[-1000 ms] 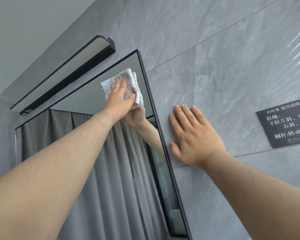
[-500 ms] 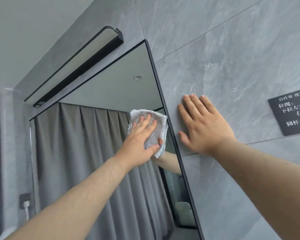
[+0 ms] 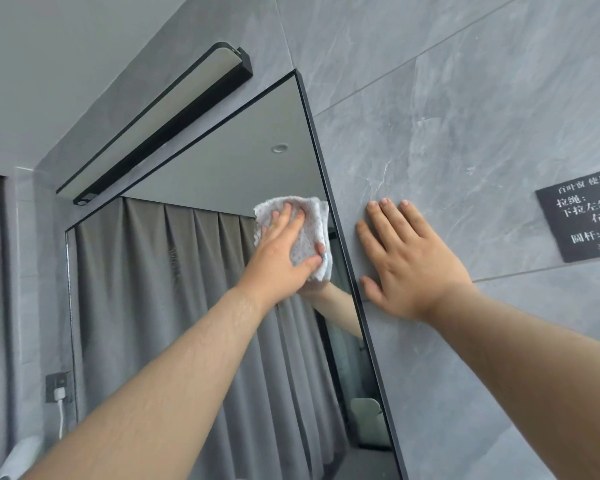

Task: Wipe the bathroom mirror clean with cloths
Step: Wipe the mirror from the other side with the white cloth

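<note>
Under the left hand's (image 3: pixel 281 263) flat fingers, the right hand (image 3: pixel 409 265) splayed on tile (image 3: pixel 465 133), the cloth (image 3: pixel 309 233) has been drawn down the mirror's (image 3: pixel 187 289) right edge to mid-frame, so lower glass is judged unwiped.

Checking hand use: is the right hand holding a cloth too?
No, the right hand lies flat on the wall tile beside the mirror, holding nothing.

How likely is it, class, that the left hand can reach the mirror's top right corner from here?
Probably yes: the left hand presses the cloth on the mirror below that corner, with bare glass between. The right hand lies flat on the wall tile, clear of the path.
</note>
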